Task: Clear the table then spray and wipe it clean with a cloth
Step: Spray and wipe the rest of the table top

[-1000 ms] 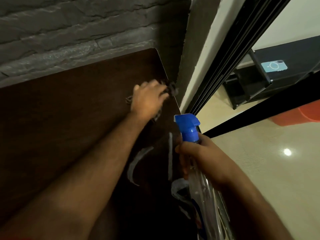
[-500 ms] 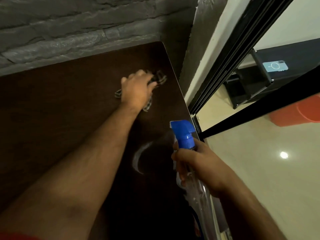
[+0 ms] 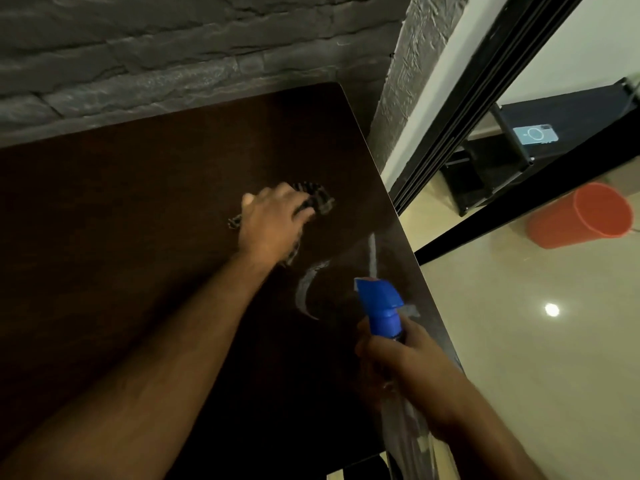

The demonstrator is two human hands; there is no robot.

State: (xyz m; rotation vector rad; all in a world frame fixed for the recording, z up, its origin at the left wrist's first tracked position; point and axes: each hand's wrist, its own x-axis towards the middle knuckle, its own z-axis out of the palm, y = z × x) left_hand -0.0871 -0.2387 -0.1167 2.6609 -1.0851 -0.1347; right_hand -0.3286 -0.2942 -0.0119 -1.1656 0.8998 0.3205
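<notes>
A dark brown table (image 3: 138,209) fills the left and middle of the head view. My left hand (image 3: 272,225) presses a dark checked cloth (image 3: 317,199) flat against the tabletop, fingers curled over it; most of the cloth is hidden under the hand. Pale wet streaks (image 3: 306,292) shine on the wood just below that hand. My right hand (image 3: 401,365) grips a clear spray bottle (image 3: 379,306) with a blue trigger head, held upright above the table's right edge.
A dark grey stone wall (image 3: 173,53) runs along the table's far side. Right of the table are a black sliding door frame (image 3: 467,109), glossy cream floor (image 3: 554,341), an orange bucket (image 3: 581,216) on its side and a black shelf with a phone (image 3: 535,135).
My left hand with the cloth has slid away from the table's far right corner, toward me and leftward. The spray bottle stays in my right hand near the right edge.
</notes>
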